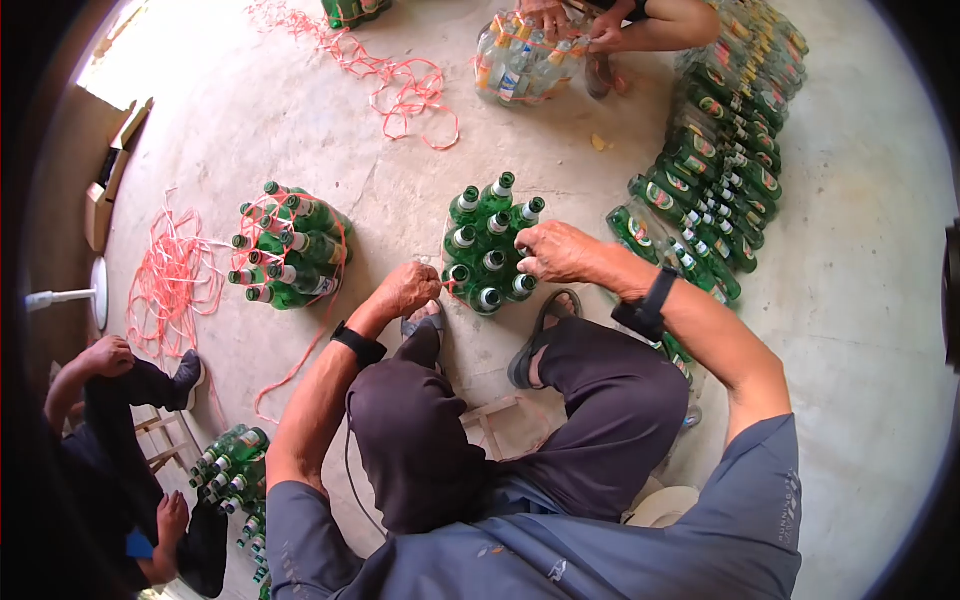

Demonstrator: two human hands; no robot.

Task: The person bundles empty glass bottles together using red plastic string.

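Upright green glass bottles (493, 262) stand in a tight cluster on the floor between my feet. A pink plastic string (452, 284) shows at the cluster's lower left. My left hand (408, 289) is closed on this string, just left of the bottles. My right hand (562, 251) is closed at the cluster's right edge, its fingertips beside the bottle necks. What it grips there is hidden. To the left stands another bundle of green bottles (318, 248), wrapped in pink string.
Loose pink string (172, 285) lies in a heap at left, with more string (412, 92) at the top. Rows of lying bottles (715, 165) fill the right side. A co-worker's hands (545, 15) touch a bundle of clear bottles (520, 75). Another person (125, 450) sits at lower left.
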